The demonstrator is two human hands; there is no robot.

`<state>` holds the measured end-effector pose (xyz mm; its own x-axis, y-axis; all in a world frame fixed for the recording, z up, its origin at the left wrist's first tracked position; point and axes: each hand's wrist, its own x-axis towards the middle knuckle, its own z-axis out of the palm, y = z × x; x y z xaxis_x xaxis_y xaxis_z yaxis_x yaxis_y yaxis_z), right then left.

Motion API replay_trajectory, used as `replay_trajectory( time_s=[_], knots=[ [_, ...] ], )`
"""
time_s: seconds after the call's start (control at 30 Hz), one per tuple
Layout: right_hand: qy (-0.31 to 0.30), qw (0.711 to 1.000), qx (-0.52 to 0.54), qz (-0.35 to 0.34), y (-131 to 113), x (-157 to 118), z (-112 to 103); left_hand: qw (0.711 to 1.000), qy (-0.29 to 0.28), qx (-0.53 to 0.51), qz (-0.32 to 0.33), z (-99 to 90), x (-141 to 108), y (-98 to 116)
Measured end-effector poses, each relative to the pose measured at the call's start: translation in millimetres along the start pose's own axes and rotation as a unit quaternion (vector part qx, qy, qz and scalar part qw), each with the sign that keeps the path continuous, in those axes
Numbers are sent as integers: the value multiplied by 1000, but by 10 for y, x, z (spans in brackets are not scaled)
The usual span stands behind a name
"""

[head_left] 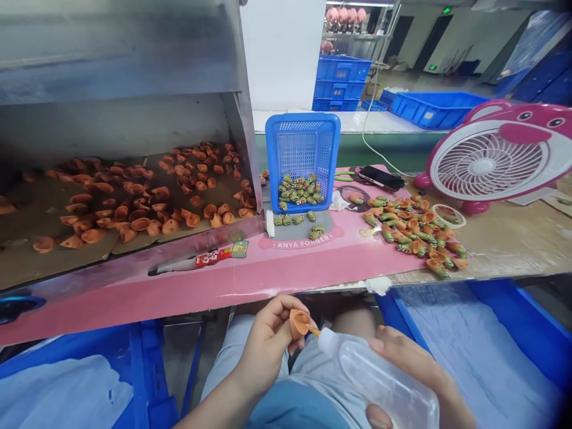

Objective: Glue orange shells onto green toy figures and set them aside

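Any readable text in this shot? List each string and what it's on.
"ANYA FORGER": white capitals on the pink mat.
Red label on the white tube: lettering too blurred to read.
Small card beside the tube: too blurred to read.
Tags on the blue crates: too small to read.
Green sign high on the far wall: too small to read.

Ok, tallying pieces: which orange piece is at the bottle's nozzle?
The hollow one in the left hand, against the plastic bottle's nozzle; the others lie in the metal tray or on the bench.
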<state>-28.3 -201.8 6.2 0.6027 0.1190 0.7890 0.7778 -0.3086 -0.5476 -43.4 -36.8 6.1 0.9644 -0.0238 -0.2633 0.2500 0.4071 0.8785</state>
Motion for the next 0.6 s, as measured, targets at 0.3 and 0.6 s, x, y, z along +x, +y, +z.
replay_trajectory(
  time_s=[0.3, 0.6],
  knots=[
    [66, 996, 49, -38, -6, 82, 49, 1000, -5, 23, 0, -26, 20, -34],
    [36, 999, 26, 5, -31, 58, 40, 999, -3, 40, -4, -31, 33, -19]
  ],
)
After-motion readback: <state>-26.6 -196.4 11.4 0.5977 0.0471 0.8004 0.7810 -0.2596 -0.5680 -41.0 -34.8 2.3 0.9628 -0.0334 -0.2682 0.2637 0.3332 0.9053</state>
